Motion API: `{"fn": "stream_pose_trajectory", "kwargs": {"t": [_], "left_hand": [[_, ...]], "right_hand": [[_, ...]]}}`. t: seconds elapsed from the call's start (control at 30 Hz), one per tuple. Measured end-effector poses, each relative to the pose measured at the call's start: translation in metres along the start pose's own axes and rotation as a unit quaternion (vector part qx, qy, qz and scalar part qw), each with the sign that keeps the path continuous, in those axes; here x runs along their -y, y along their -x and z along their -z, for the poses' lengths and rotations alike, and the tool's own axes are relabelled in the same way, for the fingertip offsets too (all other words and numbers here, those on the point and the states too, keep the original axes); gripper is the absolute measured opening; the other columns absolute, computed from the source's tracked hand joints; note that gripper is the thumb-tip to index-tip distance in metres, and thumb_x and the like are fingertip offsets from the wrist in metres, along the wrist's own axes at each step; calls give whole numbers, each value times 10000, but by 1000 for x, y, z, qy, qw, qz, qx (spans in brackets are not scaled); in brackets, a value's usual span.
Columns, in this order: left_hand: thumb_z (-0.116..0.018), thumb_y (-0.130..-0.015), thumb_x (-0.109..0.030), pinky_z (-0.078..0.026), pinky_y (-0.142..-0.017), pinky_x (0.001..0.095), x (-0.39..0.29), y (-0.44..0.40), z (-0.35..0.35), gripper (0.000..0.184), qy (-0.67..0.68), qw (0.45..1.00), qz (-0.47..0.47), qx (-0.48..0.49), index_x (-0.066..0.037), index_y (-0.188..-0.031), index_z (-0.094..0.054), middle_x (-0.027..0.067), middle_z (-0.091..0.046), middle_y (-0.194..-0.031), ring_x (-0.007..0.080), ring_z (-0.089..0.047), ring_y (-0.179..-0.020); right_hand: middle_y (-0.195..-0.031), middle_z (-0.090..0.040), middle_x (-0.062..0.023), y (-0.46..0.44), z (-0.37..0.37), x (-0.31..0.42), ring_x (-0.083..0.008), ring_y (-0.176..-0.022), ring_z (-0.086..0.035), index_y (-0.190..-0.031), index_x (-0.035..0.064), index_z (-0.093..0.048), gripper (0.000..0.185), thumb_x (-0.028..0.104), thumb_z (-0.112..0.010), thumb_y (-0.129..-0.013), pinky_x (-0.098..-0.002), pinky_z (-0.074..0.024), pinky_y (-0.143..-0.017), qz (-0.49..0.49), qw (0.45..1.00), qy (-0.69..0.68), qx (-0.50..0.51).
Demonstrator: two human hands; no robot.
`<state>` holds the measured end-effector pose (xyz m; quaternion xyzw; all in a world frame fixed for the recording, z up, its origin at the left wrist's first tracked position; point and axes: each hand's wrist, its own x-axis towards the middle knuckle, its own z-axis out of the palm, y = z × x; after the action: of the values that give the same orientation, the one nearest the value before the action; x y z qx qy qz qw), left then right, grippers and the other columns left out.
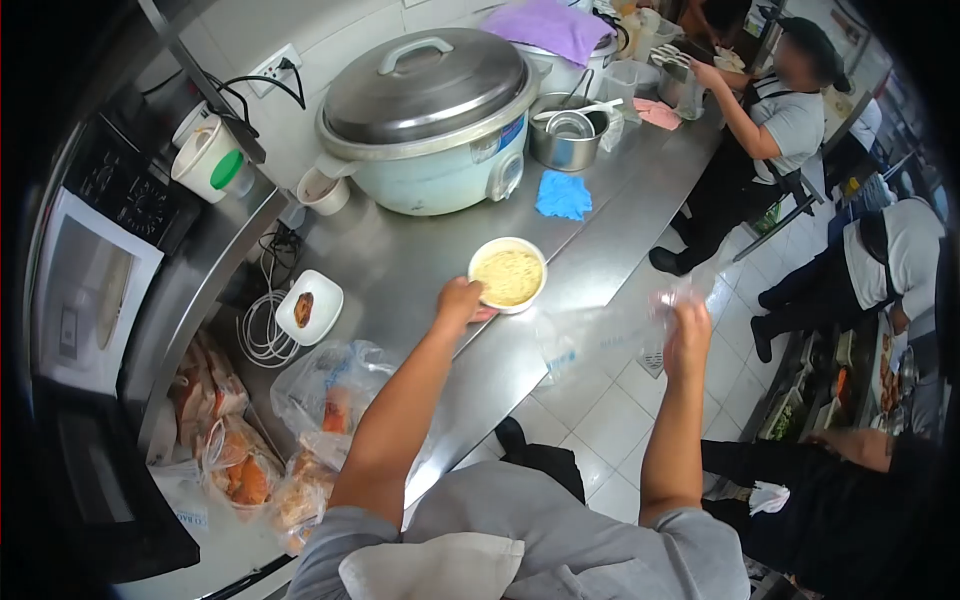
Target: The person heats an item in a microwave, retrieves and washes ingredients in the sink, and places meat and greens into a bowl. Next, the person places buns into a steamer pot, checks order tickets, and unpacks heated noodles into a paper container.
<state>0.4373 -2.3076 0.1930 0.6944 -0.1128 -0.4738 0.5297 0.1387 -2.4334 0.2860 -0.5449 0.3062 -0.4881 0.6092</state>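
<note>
My left hand (464,302) is wrapped round the near-left side of a round white tub (543,283), held over the steel counter's front edge. Inside the tub is pale yellow food (509,276) that looks grated or like rice; I cannot tell which. Out to the right, over the floor, my right hand (687,335) is closed on a clear plastic bag (570,345). The bag hangs limp and stretches leftward below the tub, and its outline is hard to make out. Beyond the tub, a crumpled blue cloth or glove (563,195) lies on the counter.
A large lidded rice cooker (430,130) stands at the back of the counter (400,250), beside a steel pot (565,150). To the left are a white dish (325,292), bagged food (240,465) and an open microwave (85,290). Co-workers (790,120) stand along the right.
</note>
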Motion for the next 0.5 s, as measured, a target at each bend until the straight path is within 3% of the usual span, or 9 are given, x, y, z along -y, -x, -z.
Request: {"fn": "stream_pose_trajectory", "kwargs": {"t": [0.07,0.17,0.27,0.3,0.33,0.37,0.4,0.5], "left_hand": [[-470,-864,-152,-548,-538,303,-21,-12,-38,271,30,999,7,12,52,-1043,-485,197,-632,-888,261,-668,-680],[-462,-873,-174,-553,-605,336,-48,-24,-88,301,81,995,-16,54,40,-1084,-459,196,-621,-903,276,-667,-716],[-483,-894,-247,-514,-759,422,-45,-42,-114,335,114,988,-8,102,4,-1115,-463,170,-527,-1137,291,-621,-933],[-483,-894,-247,-514,-759,422,-42,-37,-112,335,114,988,-5,102,4,-1115,-463,170,-527,-1137,291,-621,-933],[-488,-901,-273,-464,-836,432,-40,-24,-108,323,110,987,17,115,-29,-1111,-470,131,-514,-1150,272,-575,-1023],[-492,-907,-299,-413,-912,443,-39,-10,-102,311,105,986,37,128,-62,-1107,-476,91,-502,-1162,254,-528,-1112],[-492,-907,-299,-413,-912,443,-39,5,-95,311,106,986,36,127,-62,-1107,-476,91,-502,-1162,254,-528,-1112],[-483,-898,-448,-325,-993,381,-21,60,-60,512,5,958,-84,275,-81,-1248,-411,102,-462,-1228,188,-424,-1199]], "right_hand": [[-843,-606,-83,18,16,-7,-163,-761,-573,-902,12,-565,162,148,-504,-839,-292,-450,-697,-34,999,8,-4],[-852,-608,-81,38,22,-12,-162,-759,-579,-917,24,-560,137,130,-507,-850,-297,-460,-683,-65,998,7,-3],[-849,-614,-75,44,16,-14,-157,-768,-580,-918,26,-563,130,126,-509,-854,-289,-455,-693,-98,995,12,2],[-847,-617,-69,47,13,-15,-151,-779,-577,-916,25,-567,131,126,-506,-860,-282,-447,-706,-114,993,21,11],[-847,-617,-69,50,11,-18,-151,-779,-577,-916,25,-567,131,126,-506,-860,-282,-447,-706,-117,993,23,10],[-844,-617,-68,48,5,-22,-143,-786,-575,-917,25,-568,130,126,-504,-864,-278,-447,-708,-121,991,30,53],[-841,-617,-67,46,-3,-25,-135,-792,-574,-918,25,-568,130,126,-502,-869,-275,-447,-710,-123,987,38,99],[-879,-614,-68,41,-49,-23,-124,-799,-568,-923,22,-569,124,93,-482,-874,-260,-449,-721,-125,979,53,151]]}}
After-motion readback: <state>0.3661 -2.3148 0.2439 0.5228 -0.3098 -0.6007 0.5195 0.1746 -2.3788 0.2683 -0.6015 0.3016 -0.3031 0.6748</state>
